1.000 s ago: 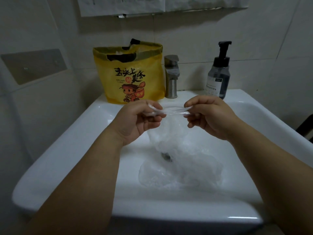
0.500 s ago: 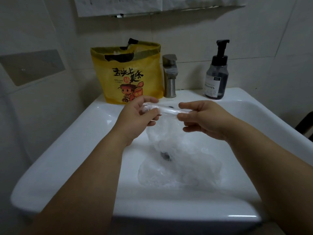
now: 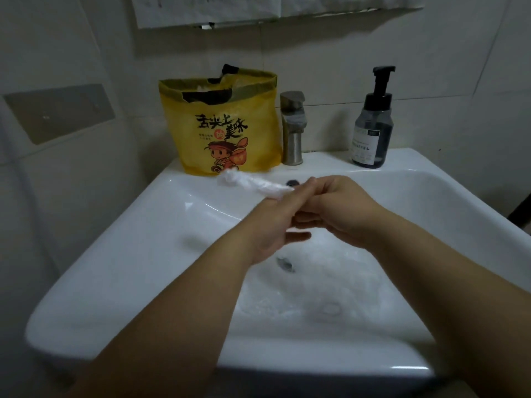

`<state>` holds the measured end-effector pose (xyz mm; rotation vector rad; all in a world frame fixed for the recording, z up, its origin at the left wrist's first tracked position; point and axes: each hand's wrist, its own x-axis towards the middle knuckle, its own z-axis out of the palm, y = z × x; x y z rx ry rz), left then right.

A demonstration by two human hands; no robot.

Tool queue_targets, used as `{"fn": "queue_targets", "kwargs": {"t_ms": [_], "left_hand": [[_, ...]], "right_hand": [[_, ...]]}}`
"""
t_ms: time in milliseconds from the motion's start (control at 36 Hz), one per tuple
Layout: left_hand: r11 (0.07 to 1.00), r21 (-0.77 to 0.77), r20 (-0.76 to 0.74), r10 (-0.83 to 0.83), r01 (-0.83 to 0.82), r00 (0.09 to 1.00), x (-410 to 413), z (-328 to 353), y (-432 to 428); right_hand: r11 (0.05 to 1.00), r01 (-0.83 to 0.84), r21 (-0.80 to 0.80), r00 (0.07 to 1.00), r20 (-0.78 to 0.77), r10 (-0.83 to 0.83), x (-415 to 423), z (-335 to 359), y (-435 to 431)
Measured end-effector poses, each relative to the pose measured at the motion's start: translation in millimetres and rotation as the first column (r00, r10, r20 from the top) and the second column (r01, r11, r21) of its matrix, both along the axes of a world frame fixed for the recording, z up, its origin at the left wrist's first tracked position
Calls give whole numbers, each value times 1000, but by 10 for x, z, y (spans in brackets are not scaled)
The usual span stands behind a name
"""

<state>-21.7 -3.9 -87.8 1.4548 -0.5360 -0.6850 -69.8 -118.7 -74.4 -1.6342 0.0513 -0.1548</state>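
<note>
Now the two hands are coming together over the middle of the white ceramic sink (image 3: 129, 268), where half a second ago they were standing apart and stretching the plastic taut between them. The left hand (image 3: 273, 222) is crossing beneath the right hand (image 3: 344, 206). The twisted neck (image 3: 253, 183) of the clear plastic bag (image 3: 330, 291) is no longer spanning a gap. It is sticking out as a free tail toward the sink's back left corner. That is looking like a loop being thrown for a knot, so the closing of the bag is probably under way, not finished.

The right hand's fingers are pinching the root of the twisted neck. The left hand's fingers are hiding behind the right hand, so I cannot tell what they are gripping.

The bag's crumpled body is lying in the basin toward the front right, beside the drain (image 3: 284, 264); whether it is holding anything I cannot tell. On the back edge, a yellow printed drawstring bag (image 3: 230, 133) is standing open with something white and black showing at its mouth. Right of the brushed-metal tap (image 3: 293, 130), a dark pump bottle (image 3: 372, 130) is standing upright, its fill level unclear.
</note>
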Motion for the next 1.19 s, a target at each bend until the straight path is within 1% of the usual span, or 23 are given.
{"fn": "queue_targets", "kwargs": {"t_ms": [28, 56, 139, 222, 278, 333, 389, 444, 500, 528, 556, 639, 694, 778, 861, 944, 1028, 1083, 1139, 1167, 1194], "left_hand": [[999, 36, 1, 13, -13, 1000, 6, -23, -16], [999, 36, -3, 37, -37, 999, 29, -27, -18], [993, -42, 14, 112, -111, 994, 84, 8, 16], [973, -133, 18, 194, -190, 981, 141, 76, 54], [954, -158, 21, 263, -256, 965, 171, 110, 91], [925, -122, 92, 372, -360, 924, 208, 112, 123], [873, -104, 210, 488, -477, 847, 232, 92, 164], [831, -120, 310, 551, -543, 775, 249, 103, 200], [822, -142, 364, 561, -551, 743, 280, 156, 241], [828, -146, 373, 553, -542, 745, 298, 195, 257], [838, -149, 371, 539, -524, 756, 321, 256, 285], [900, -158, 310, 436, -406, 845, 390, 441, 400], [923, -146, 320, 385, -356, 866, 448, 537, 490], [907, -133, 394, 419, -400, 818, 544, 686, 596], [867, -176, 445, 492, -466, 748, 624, 836, 656], [833, -251, 446, 551, -493, 706, 704, 956, 667], [818, -271, 383, 575, -507, 723, 813, 1084, 670], [815, -260, 387, 579, -517, 718, 896, 1146, 674], [796, -234, 438, 598, -558, 671, 1010, 1206, 701], [779, -213, 480, 609, -589, 632, 1061, 1218, 722], [760, -195, 531, 613, -620, 585, 1143, 1257, 747]], "right_hand": [[1000, 6, -20, 1000, -5, -6, 7, -14, 28], [1000, 3, -28, 1000, -9, -4, 13, -20, 37], [999, -42, -2, 999, -32, 42, 20, 1, 34], [999, -24, -34, 998, -63, 21, 21, 35, -15], [999, -12, -43, 996, -86, 8, 5, 56, -53], [999, -1, -47, 995, -99, -4, -10, 56, -101], [998, 1, -59, 994, -107, -8, -35, 60, -145], [997, 1, -74, 993, -114, -10, -51, 97, -193], [997, -11, -79, 993, -114, 2, -47, 173, -223], [997, -16, -80, 994, -111, 7, -41, 215, -238], [996, -24, -85, 995, -104, 15, -24, 279, -239], [996, -31, -86, 997, -72, 25, 36, 451, -242], [995, -39, -94, 998, -56, 34, 90, 545, -227], [993, -68, -100, 998, -17, 67, 208, 686, -150], [991, -81, -110, 995, 45, 87, 348, 816, -34], [995, -28, -97, 990, 135, 41, 501, 897, 59], [993, 103, -63, 967, 242, -85, 676, 1013, 118], [979, 194, -55, 942, 287, -171, 787, 1108, 120], [946, 322, -37, 900, 322, -294, 946, 1228, 75], [909, 411, -64, 865, 342, -367, 1009, 1276, 29], [861, 491, -134, 830, 374, -415, 1105, 1348, -18]]}}
